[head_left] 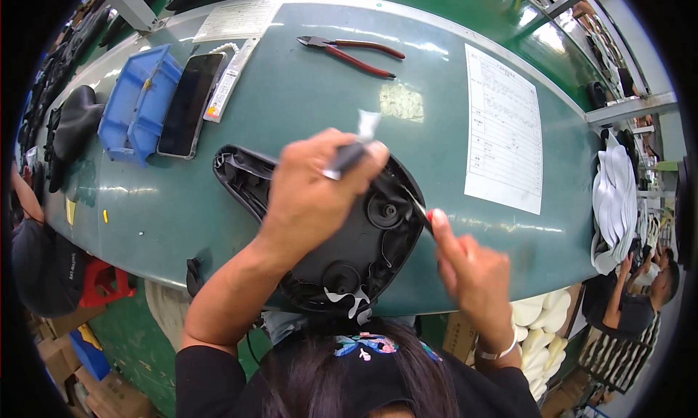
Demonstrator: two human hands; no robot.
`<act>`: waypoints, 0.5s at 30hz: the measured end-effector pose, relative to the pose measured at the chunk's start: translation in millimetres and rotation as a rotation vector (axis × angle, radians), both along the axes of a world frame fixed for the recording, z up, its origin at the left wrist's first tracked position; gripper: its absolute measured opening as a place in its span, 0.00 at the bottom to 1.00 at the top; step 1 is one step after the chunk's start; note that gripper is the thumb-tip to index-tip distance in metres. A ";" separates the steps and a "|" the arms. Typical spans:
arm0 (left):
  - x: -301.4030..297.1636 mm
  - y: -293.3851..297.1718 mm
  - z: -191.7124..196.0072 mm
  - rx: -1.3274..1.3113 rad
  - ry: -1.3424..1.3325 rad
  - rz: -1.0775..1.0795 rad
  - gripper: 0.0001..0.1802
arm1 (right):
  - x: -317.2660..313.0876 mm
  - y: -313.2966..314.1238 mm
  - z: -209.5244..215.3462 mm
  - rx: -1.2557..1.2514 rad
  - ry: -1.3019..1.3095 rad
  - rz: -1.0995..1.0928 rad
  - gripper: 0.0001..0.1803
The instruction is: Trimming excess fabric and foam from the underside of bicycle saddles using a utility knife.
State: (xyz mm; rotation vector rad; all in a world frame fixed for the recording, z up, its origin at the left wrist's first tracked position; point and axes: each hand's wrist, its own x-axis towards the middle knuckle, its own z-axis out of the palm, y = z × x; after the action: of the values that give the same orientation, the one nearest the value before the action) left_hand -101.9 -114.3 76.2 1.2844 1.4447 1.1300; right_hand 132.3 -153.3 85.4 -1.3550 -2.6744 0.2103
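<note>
An upside-down black bicycle saddle [320, 251] lies at the table's near edge, its hollow underside facing up. My left hand [313, 182] is closed above it on a short dark piece with whitish ends [350, 156], smeared by motion, so its kind is unclear. At the saddle's right rim, my right hand [469, 265] is closed around a slim-bladed tool [419, 209]. The blade's tip meets the rim, and its handle is mostly hidden in my fingers. A curled whitish-grey scrap strip [349, 299] hangs at the saddle's near end.
Red-handled cutting pliers [352, 52] lie at the far middle. A printed sheet [503, 127] is on the right. Leftward are a phone [190, 105], a blue bin [139, 102] and another black saddle [76, 123]. White pieces [614, 196] are stacked at the right edge. Other people sit at both sides.
</note>
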 end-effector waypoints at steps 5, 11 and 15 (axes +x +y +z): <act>-0.5 -17.9 10.7 0.042 -0.466 0.212 0.08 | -10.0 -37.8 11.9 -0.158 0.181 -0.182 0.34; -3.9 -3.7 -3.5 -0.026 -0.149 -0.001 0.13 | 0.4 21.5 -1.1 0.036 0.406 -0.055 0.29; 5.4 -1.0 0.6 -0.080 -0.305 0.104 0.11 | -9.0 46.2 6.5 0.134 0.127 0.096 0.31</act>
State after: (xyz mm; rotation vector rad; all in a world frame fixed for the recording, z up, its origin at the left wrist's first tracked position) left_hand -96.5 -115.3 76.8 0.9440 1.3242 1.2631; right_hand 123.4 -107.1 91.9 -1.1369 -2.5993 0.1205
